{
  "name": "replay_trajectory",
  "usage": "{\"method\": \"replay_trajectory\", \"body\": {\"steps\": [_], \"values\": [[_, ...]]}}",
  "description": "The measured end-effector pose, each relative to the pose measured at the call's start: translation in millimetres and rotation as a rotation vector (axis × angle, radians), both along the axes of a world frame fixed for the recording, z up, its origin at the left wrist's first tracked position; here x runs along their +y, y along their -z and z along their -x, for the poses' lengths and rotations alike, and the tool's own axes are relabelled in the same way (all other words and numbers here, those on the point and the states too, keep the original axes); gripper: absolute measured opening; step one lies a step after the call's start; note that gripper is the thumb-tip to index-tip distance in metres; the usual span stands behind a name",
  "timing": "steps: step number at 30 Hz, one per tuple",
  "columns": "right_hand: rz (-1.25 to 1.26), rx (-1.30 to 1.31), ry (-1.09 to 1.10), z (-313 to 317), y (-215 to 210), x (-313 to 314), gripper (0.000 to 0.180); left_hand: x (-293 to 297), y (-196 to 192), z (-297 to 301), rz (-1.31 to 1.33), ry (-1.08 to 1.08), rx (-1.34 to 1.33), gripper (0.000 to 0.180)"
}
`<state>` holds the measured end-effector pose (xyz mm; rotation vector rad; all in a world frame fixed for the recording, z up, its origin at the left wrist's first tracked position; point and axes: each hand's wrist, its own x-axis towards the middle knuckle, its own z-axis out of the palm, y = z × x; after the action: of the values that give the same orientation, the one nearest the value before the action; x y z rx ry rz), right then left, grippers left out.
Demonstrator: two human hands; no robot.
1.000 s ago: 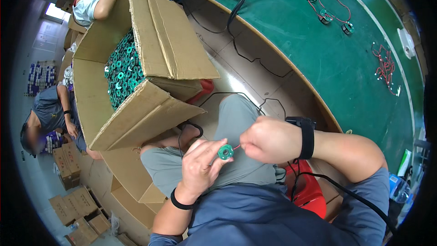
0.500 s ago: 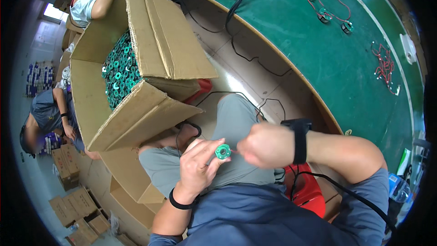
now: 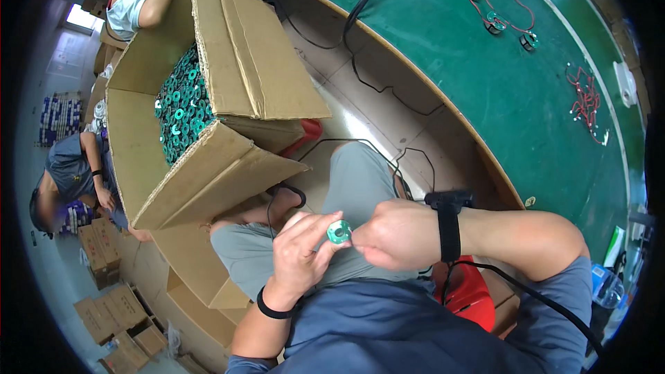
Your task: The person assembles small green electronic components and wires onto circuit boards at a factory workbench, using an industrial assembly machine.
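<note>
Small green ring-shaped coil sits over the lap, pinched at its rim by the left hand, well right of the open cardboard box full of like green rings. The right hand is curled, fingertips pressed to the ring's right edge. Best to keep the ring steady and square while the right fingers work

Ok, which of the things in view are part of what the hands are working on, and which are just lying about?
In the job:
- small green ring, pinched in the left hand
- right hand, touching the ring's edge
- open cardboard box holding many green rings

Lying about:
- wired ring parts on the green bench
- red wire bundle
- small cartons on the floor
- red stool
</note>
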<state>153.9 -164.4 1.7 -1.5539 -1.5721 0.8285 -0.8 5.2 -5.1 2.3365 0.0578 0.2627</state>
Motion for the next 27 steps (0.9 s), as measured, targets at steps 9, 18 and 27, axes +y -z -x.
{"method": "replay_trajectory", "body": {"steps": [9, 18, 27], "values": [[0.007, 0.101, 0.069, -10, -2, 1, 0.014, -2, -6, 1, -0.054, 0.094, 0.055, 0.041], [0.148, -0.073, 0.005, -10, -1, -6, 0.018, -2, -6, 6, 0.016, 0.051, 0.055, 0.039], [0.049, 0.081, -0.060, 0, -10, 0, 0.017, 8, 0, 8, 0.047, 0.039, 0.095, 0.039]]}}
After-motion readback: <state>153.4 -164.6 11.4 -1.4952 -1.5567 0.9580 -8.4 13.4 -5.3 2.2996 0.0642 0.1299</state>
